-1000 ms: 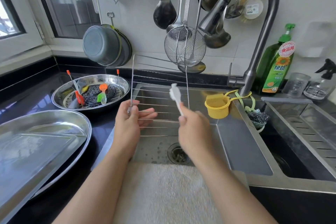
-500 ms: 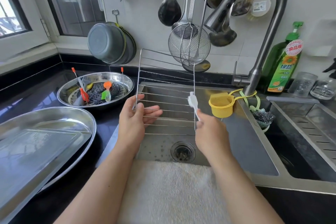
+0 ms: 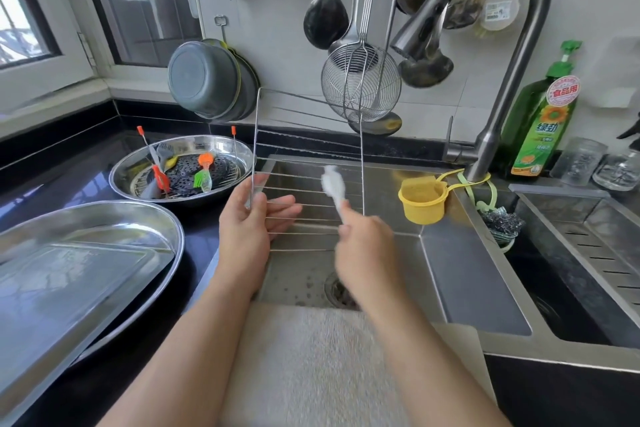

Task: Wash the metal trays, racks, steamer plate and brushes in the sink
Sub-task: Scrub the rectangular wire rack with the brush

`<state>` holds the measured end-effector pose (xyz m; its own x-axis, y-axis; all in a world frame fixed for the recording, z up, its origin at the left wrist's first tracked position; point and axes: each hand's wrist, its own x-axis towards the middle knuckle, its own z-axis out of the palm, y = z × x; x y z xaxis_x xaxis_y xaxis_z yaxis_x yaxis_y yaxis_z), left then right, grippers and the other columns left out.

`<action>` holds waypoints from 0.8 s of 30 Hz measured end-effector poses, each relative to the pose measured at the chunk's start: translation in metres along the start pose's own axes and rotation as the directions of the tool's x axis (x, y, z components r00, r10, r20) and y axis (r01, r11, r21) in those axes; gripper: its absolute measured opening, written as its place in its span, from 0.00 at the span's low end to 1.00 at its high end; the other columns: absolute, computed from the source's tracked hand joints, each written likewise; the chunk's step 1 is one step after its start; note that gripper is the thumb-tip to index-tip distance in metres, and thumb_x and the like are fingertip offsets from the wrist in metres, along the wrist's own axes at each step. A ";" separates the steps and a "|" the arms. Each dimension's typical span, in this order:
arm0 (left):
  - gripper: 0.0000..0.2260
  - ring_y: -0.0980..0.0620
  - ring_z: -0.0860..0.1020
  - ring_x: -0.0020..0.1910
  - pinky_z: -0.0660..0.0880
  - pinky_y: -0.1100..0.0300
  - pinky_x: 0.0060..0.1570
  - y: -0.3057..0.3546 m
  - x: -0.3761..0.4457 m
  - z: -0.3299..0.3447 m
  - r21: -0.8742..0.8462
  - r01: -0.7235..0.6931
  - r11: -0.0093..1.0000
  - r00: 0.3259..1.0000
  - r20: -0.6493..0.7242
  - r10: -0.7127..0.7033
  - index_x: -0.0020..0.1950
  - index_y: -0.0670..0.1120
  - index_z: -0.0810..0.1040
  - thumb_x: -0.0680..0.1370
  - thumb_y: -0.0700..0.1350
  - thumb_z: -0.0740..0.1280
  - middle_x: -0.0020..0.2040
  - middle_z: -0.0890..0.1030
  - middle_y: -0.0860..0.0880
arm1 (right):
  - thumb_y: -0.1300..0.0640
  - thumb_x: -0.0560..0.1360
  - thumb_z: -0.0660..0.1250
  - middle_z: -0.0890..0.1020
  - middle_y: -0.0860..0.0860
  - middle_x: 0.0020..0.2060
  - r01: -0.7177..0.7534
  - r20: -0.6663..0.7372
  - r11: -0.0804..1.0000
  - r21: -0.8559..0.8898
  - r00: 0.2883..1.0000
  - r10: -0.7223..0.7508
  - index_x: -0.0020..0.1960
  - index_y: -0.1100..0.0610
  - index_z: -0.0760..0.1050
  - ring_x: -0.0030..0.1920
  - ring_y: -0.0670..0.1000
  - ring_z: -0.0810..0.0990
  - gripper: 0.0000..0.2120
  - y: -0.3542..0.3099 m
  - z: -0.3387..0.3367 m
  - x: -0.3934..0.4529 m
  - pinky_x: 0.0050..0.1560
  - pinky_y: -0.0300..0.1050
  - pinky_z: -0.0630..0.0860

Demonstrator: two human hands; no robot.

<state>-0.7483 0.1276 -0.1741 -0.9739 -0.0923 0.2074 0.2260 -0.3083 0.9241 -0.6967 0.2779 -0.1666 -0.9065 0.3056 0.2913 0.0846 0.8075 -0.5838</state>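
Left hand grips wire rack upright over sink; right hand clenches white brush against wires. Round tray far left; yellow cup right.

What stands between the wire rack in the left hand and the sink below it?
Nothing visible does. The left hand holds the wire rack upright over the sink; the right hand works a white brush on its bars.

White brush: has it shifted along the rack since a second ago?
Yes. The white brush went from mid-rack to the wire rack's right rail, then back left.
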 end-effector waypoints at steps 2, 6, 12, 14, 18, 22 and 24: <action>0.13 0.40 0.87 0.50 0.83 0.47 0.53 -0.001 0.000 0.001 0.020 0.004 1.000 1.000 0.017 -0.005 0.68 0.50 0.73 0.89 0.40 0.54 0.50 0.87 0.39 | 0.61 0.81 0.57 0.75 0.53 0.44 -0.121 -0.009 0.992 -0.022 0.993 0.120 0.76 0.44 0.70 0.43 0.56 0.74 0.25 0.027 -0.013 0.008 0.41 0.49 0.69; 0.14 0.41 0.87 0.52 0.83 0.47 0.55 -0.002 0.000 0.005 -0.003 0.045 0.999 0.999 0.027 -0.045 0.72 0.49 0.71 0.89 0.41 0.54 0.51 0.87 0.39 | 0.59 0.84 0.56 0.73 0.52 0.45 -0.091 -0.037 0.995 0.050 0.995 0.092 0.77 0.43 0.67 0.44 0.54 0.71 0.23 0.016 -0.016 0.000 0.43 0.48 0.67; 0.15 0.43 0.86 0.53 0.81 0.50 0.48 0.000 -0.003 0.003 -0.052 0.111 0.992 0.991 0.078 -0.106 0.66 0.55 0.74 0.88 0.38 0.55 0.58 0.86 0.42 | 0.59 0.83 0.57 0.65 0.44 0.43 0.143 0.058 0.982 0.126 0.987 -0.152 0.78 0.38 0.62 0.47 0.53 0.73 0.27 -0.042 0.015 -0.031 0.46 0.44 0.66; 0.16 0.45 0.86 0.54 0.81 0.52 0.45 0.000 -0.005 0.004 -0.040 0.119 0.992 0.987 0.111 -0.114 0.66 0.57 0.75 0.88 0.37 0.56 0.58 0.86 0.46 | 0.58 0.83 0.58 0.67 0.46 0.48 0.143 0.086 0.979 0.144 0.984 -0.156 0.79 0.38 0.61 0.52 0.55 0.77 0.28 -0.048 0.022 -0.029 0.47 0.44 0.67; 0.17 0.42 0.86 0.54 0.82 0.52 0.50 -0.002 -0.003 0.003 -0.068 0.121 0.990 0.986 0.124 -0.112 0.70 0.53 0.73 0.88 0.36 0.54 0.56 0.86 0.39 | 0.58 0.83 0.57 0.69 0.49 0.48 0.129 0.071 0.990 0.060 0.988 -0.133 0.78 0.38 0.61 0.49 0.57 0.77 0.27 -0.040 0.018 -0.026 0.45 0.47 0.69; 0.15 0.42 0.86 0.53 0.83 0.52 0.56 0.000 0.000 0.000 -0.141 0.124 0.982 0.990 0.081 -0.113 0.70 0.49 0.73 0.88 0.37 0.54 0.55 0.86 0.36 | 0.61 0.83 0.56 0.70 0.50 0.46 -0.068 -0.010 0.997 -0.045 0.998 0.068 0.79 0.42 0.63 0.44 0.54 0.73 0.27 0.010 -0.006 -0.011 0.42 0.48 0.68; 0.15 0.41 0.86 0.55 0.83 0.54 0.55 0.001 0.000 0.000 -0.163 0.125 0.979 0.991 0.077 -0.113 0.71 0.48 0.73 0.88 0.37 0.54 0.55 0.86 0.37 | 0.61 0.84 0.56 0.71 0.50 0.45 -0.167 -0.027 0.985 -0.048 0.986 0.166 0.78 0.42 0.65 0.42 0.51 0.69 0.26 0.028 -0.018 -0.004 0.40 0.47 0.64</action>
<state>-0.7479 0.1271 -0.1735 -0.9919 0.0168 0.1256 0.1032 -0.4679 0.8778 -0.6838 0.3082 -0.1707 -0.8685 0.4487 0.2108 0.2543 0.7683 -0.5875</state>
